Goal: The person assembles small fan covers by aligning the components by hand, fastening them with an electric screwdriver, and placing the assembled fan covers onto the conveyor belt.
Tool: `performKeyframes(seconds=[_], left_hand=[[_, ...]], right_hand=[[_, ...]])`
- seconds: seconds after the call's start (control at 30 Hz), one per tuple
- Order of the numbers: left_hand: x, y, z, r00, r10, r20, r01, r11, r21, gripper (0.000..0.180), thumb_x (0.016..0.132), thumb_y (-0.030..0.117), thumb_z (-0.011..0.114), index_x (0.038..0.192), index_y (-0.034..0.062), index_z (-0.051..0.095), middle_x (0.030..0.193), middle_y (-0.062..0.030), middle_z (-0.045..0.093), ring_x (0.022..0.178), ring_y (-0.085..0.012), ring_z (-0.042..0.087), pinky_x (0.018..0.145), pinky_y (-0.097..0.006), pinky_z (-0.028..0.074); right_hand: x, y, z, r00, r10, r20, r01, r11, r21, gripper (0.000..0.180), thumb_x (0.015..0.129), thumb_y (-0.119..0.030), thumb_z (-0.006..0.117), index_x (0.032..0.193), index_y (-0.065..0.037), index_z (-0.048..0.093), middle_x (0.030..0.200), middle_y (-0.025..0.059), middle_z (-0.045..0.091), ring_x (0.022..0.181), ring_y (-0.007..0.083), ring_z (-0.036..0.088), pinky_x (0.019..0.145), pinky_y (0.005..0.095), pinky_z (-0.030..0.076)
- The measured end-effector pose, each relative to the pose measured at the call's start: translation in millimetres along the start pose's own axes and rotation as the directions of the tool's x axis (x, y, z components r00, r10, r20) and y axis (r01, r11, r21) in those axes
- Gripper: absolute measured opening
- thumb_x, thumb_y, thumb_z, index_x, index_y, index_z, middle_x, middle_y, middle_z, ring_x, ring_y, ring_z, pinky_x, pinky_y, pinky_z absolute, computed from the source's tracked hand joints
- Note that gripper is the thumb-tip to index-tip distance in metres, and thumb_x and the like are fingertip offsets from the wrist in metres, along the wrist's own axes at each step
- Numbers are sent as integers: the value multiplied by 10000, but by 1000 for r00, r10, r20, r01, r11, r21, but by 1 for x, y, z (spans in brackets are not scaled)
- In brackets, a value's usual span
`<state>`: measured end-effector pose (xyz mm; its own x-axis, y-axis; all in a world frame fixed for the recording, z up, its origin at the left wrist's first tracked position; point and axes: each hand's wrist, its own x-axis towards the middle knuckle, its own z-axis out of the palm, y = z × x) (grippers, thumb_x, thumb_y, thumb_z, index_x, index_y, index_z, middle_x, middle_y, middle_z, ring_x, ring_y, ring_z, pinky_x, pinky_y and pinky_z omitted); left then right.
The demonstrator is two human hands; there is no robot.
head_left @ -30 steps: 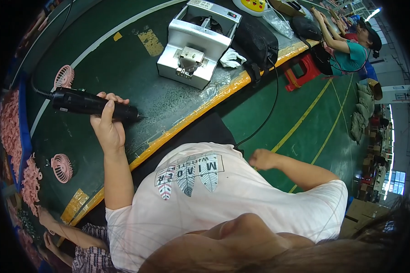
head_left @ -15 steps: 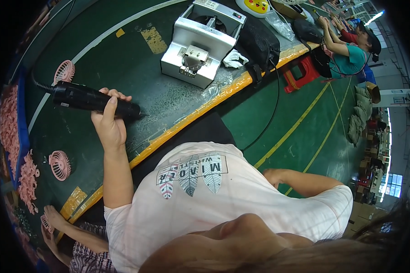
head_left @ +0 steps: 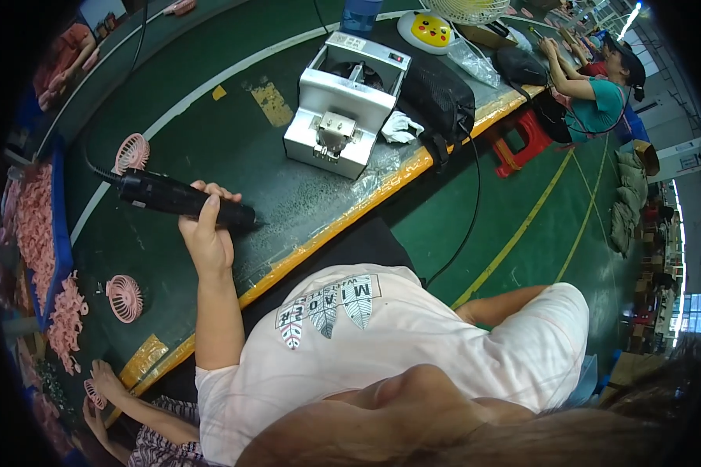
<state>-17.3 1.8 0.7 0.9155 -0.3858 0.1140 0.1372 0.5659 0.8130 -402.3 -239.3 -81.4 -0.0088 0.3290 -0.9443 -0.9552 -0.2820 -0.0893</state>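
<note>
My left hand (head_left: pixel 209 237) is wrapped round a black corded electric screwdriver (head_left: pixel 154 194), holding it nearly level above the green bench top. Its tip points right and its cord runs off from the back end. Close behind the tool lies a round pink fan guard (head_left: pixel 132 153); another pink fan guard (head_left: pixel 124 299) rests nearer the bench's left part. To the right of the screwdriver's tip stands a silver metal machine (head_left: pixel 336 117), probably a screw feeder. Of my right arm (head_left: pixel 510 305) the forearm shows beside my shirt; the hand itself is hidden.
A blue tray (head_left: pixel 61 226) full of pink parts stands at the left, with loose pink parts (head_left: pixel 68 319) beside it. A neighbour's hands (head_left: pixel 105 381) hold a pink guard at lower left. Black bag (head_left: pixel 442 93), yellow-faced item (head_left: pixel 430 31) and red stool (head_left: pixel 525 144) are at the right.
The whole view has shifted, so the bench things appear lower and farther right. My left hand keeps its grip on the screwdriver. My right hand, partly visible before, has gone behind my shirt.
</note>
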Motion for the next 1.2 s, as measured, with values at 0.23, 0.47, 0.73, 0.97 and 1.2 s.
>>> performKeyframes(seconds=[0.23, 0.47, 0.73, 0.97, 1.2], left_hand=[[7, -6, 8, 998, -47, 40, 47, 999, -9, 252, 806, -5, 512, 1038, 37, 420, 846, -75, 500, 799, -189, 520, 801, -395, 457], [6, -3, 0, 991, -39, 128, 37, 999, 21, 280, 805, 5, 522, 1067, 45, 430, 877, -80, 488, 840, -200, 492, 823, -418, 440], [19, -3, 12, 980, -92, 176, 70, 990, 126, 255, 823, 7, 506, 1064, 29, 428, 886, -91, 490, 848, -204, 490, 850, -413, 430], [30, 2, 18, 981, -54, 188, 11, 975, 223, 227, 828, -3, 501, 1040, 25, 425, 865, -89, 484, 846, -199, 491, 864, -418, 427], [30, 1, 36, 982, -28, 186, -26, 959, 282, 215, 832, -9, 501, 1030, 31, 427, 863, -86, 494, 834, -191, 502, 856, -410, 443]], right_hand=[[5, 2, -23, 991, -73, 110, 67, 996, 52, 457, 771, -375, 561, 1018, 8, 599, 954, 185, 623, 801, 264, 636, 696, 348, 540], [-24, -20, -37, 956, -240, -170, 259, 961, 94, 513, 774, -437, 562, 1008, 18, 601, 866, 150, 639, 692, 213, 642, 628, 284, 537], [-6, -1, -21, 740, -567, -363, 638, 762, 109, 220, 778, -206, 536, 854, -21, 628, 717, 73, 606, 606, 150, 600, 566, 264, 512], [-12, -1, -21, 626, -654, -424, 736, 675, 47, 313, 797, -258, 564, 914, 31, 595, 737, 72, 609, 640, 149, 598, 574, 269, 493], [6, 2, -25, 478, -640, -601, 674, 706, -216, 356, 780, -352, 602, 788, 1, 648, 634, 94, 613, 572, 176, 592, 554, 286, 467]])
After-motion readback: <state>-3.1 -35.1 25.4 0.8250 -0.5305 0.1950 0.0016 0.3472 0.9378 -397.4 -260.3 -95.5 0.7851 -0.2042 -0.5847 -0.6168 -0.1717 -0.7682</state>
